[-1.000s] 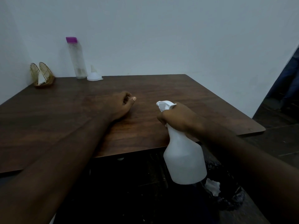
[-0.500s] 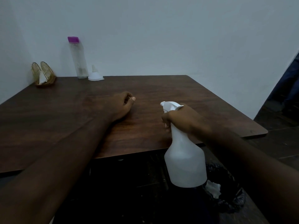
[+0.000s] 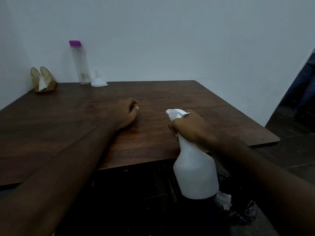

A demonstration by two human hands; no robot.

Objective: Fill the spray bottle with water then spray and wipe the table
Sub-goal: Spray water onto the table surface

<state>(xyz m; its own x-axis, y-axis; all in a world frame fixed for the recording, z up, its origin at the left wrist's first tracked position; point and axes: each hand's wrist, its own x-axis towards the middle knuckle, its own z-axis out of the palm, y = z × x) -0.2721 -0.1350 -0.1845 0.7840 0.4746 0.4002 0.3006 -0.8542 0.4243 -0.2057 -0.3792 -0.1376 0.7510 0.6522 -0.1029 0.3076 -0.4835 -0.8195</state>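
Note:
My right hand (image 3: 190, 128) grips the neck of a white spray bottle (image 3: 196, 171), held in the air over the near edge of the dark wooden table (image 3: 68, 120). Its nozzle (image 3: 175, 113) points left and away, across the tabletop. My left hand (image 3: 125, 113) rests on the table's middle with the fingers curled in, holding nothing. A tall clear water bottle with a purple cap (image 3: 79, 63) stands at the back by the wall, with a white funnel (image 3: 98, 80) upside down beside it.
A gold wire napkin holder (image 3: 43, 81) with a white napkin sits at the back left corner. White walls close the back and left. Below the bottle lies a dark bag with white crumpled paper (image 3: 223, 200) on the dark floor.
The right hand and the spray bottle have shifted slightly right and farther over the table. The left hand has stayed in place.

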